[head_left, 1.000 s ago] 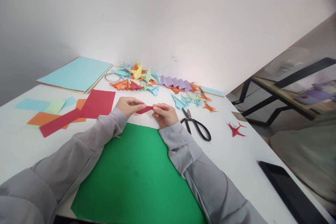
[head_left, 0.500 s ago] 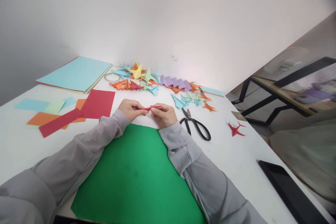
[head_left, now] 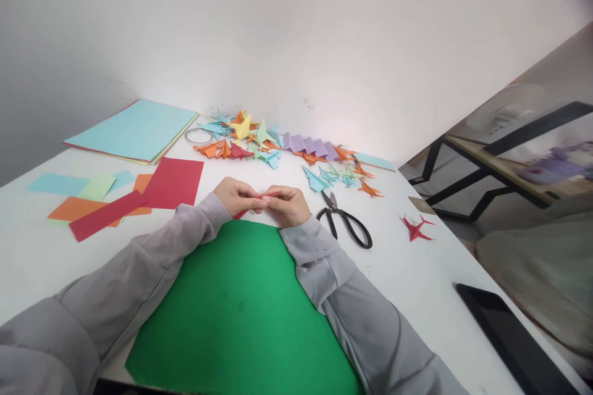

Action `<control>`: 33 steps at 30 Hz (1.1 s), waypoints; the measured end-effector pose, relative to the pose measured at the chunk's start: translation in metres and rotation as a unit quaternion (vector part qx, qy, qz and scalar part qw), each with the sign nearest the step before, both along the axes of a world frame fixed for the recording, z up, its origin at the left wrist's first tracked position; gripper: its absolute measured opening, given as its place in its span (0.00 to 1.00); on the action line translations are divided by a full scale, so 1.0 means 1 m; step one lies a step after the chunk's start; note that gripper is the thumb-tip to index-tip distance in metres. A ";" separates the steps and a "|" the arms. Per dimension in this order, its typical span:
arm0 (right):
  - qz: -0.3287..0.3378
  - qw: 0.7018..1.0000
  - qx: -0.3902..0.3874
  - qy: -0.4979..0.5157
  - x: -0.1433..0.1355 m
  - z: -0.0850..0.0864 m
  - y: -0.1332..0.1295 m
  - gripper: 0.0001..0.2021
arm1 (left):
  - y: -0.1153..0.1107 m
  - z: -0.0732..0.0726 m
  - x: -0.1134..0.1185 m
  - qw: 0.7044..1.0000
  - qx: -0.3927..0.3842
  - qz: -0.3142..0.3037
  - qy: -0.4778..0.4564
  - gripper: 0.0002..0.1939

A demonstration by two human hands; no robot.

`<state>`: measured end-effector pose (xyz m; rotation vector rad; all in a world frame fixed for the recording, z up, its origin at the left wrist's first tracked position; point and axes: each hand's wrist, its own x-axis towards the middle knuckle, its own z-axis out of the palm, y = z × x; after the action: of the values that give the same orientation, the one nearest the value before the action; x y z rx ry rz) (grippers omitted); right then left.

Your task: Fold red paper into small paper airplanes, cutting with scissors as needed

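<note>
Between my two hands is a small folded piece of red paper (head_left: 267, 194), mostly covered by the fingers. My left hand (head_left: 235, 195) pinches it from the left, and a red bit of it shows below that palm. My right hand (head_left: 290, 205) pinches the other side, its thumb close against the left thumb. Both hands are just past the far edge of a green sheet (head_left: 241, 302). Black-handled scissors (head_left: 343, 217) lie to the right of my right hand, blades pointing away.
Red sheet (head_left: 173, 183) and coloured strips (head_left: 97, 208) lie left. A paper stack (head_left: 134, 129) stands back left, beside a wire ring (head_left: 198, 135). Folded paper figures (head_left: 243, 128) line the wall. A red paper figure (head_left: 416, 229) and a black tablet-like device (head_left: 504, 333) lie right.
The fingers have drawn closer together over the red paper, covering more of it. A red piece now shows below my left hand. The things on the table stay put.
</note>
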<state>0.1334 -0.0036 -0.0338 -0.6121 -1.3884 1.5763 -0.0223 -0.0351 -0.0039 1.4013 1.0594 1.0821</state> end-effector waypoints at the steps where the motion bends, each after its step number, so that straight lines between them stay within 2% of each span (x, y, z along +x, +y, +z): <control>1: -0.002 1.000 -0.021 0.008 0.000 0.003 -0.001 0.07 | 0.000 0.000 0.000 1.000 -0.001 0.004 -0.011 0.09; 4: -0.013 0.995 -0.084 0.043 -0.001 0.010 -0.005 0.12 | 0.000 0.000 0.001 0.998 -0.003 0.034 -0.044 0.08; 6: -0.031 0.994 -0.090 0.056 -0.003 0.011 -0.006 0.11 | 0.000 0.000 0.001 0.997 -0.005 0.054 -0.051 0.06; 11: -0.100 0.994 -0.019 0.042 -0.006 0.002 -0.002 0.07 | -0.003 0.003 0.004 0.997 -0.004 0.078 -0.022 0.03; 14: -0.114 0.993 0.010 0.022 -0.005 -0.002 0.000 0.06 | -0.004 0.007 0.005 0.996 -0.015 0.083 -0.018 0.03; 25: -0.082 0.996 0.026 0.008 -0.002 0.003 -0.001 0.06 | -0.002 0.000 0.002 0.997 -0.037 0.048 -0.048 0.05; 33: -0.055 0.998 0.019 0.024 -0.001 -0.001 0.002 0.06 | -0.004 0.002 0.002 0.998 -0.045 0.019 -0.039 0.10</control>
<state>0.1326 -0.0018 -0.0349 -0.6124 -1.3235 1.4654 -0.0203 -0.0396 -0.0019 1.2621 1.0680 1.0951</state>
